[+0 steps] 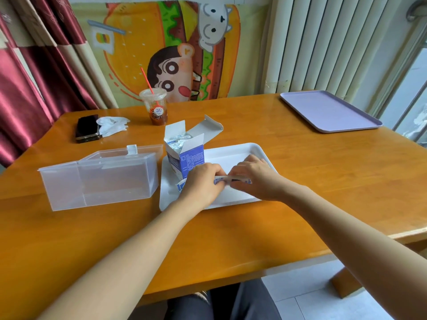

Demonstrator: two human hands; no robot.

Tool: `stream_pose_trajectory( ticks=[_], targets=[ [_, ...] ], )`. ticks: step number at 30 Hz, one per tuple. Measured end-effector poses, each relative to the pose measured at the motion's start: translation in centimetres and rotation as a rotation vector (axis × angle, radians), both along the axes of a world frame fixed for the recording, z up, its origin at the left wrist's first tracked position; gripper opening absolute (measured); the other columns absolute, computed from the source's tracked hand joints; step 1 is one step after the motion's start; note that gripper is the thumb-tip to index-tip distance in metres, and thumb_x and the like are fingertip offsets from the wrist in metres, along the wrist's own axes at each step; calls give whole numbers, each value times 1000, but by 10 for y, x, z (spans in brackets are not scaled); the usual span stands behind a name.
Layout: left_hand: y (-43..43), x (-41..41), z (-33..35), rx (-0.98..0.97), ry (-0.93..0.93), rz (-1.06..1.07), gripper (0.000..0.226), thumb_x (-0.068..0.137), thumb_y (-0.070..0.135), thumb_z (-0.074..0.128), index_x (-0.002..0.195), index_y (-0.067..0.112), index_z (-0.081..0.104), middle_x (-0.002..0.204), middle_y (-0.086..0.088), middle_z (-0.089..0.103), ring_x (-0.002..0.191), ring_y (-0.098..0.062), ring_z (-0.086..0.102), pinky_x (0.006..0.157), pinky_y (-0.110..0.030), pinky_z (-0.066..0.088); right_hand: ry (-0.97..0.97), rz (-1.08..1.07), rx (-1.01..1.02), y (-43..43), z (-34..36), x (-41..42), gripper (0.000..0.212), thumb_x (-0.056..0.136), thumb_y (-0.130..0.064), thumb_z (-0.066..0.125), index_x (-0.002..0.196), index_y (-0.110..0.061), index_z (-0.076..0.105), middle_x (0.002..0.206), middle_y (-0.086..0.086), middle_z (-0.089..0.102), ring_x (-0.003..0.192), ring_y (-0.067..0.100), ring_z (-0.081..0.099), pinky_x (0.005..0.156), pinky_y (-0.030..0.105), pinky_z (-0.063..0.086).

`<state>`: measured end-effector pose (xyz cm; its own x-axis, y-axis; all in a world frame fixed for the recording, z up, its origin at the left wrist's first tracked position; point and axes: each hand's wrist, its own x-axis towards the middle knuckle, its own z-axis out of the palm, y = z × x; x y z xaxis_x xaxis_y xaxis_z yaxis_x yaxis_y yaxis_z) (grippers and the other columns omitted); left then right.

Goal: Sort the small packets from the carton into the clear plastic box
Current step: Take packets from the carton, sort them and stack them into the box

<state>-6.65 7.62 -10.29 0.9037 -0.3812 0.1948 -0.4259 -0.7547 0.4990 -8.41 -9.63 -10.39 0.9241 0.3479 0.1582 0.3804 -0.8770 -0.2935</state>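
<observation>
A blue and white carton stands upright with its flaps open on the left part of a white tray; several small packets show in its top. Over the tray, just in front of the carton, my left hand and my right hand together pinch a bunch of small blue and white packets. Another packet pokes out under my left hand. The clear plastic box sits left of the tray with its lid raised and looks empty.
A lilac tray lies at the far right of the wooden table. A plastic cup with a red straw, a dark phone and crumpled white tissue sit at the back left. The table's near edge runs just past my forearms.
</observation>
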Motion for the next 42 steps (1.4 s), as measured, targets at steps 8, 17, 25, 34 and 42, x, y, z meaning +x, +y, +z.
stream_pose_trajectory(
  ticks=[8, 17, 25, 34, 42],
  targets=[
    [100, -21, 66, -110, -451, 290, 22, 92, 31, 53, 107, 23, 66, 110, 2, 59, 89, -19, 61, 69, -28, 43, -52, 118, 350, 63, 65, 0, 25, 98, -22, 50, 87, -2, 60, 75, 0, 68, 62, 8, 62, 58, 19, 45],
    [187, -44, 50, 229, -237, 496, 23, 90, 19, 58, 104, 27, 74, 108, 6, 69, 105, -17, 56, 70, -23, 33, 48, 203, 453, 193, 75, 23, 17, 97, -17, 52, 87, -6, 61, 92, 7, 73, 81, 18, 70, 77, 35, 55],
    [237, -36, 42, -273, -84, 597, 9, 85, 23, 67, 88, 28, 73, 90, 11, 69, 83, -9, 61, 61, -22, 42, 329, 238, -57, 222, 53, 30, 23, 99, -18, 46, 78, -14, 55, 89, 3, 73, 78, 15, 69, 70, 21, 50],
    [274, -21, 34, -271, 122, 730, 26, 82, 7, 67, 103, 24, 67, 91, -3, 68, 74, -20, 63, 61, -29, 50, 384, 275, -358, 273, 72, 48, 38, 98, -30, 49, 129, -11, 58, 122, 7, 61, 104, 22, 59, 91, 29, 48],
    [282, -25, 30, -362, 181, 637, 41, 80, 4, 68, 115, 22, 58, 83, -4, 65, 81, -21, 64, 71, -36, 55, 820, 215, -220, 313, 40, 67, 53, 85, -19, 70, 134, -13, 51, 127, 3, 52, 111, 19, 45, 91, 26, 39]
  ],
)
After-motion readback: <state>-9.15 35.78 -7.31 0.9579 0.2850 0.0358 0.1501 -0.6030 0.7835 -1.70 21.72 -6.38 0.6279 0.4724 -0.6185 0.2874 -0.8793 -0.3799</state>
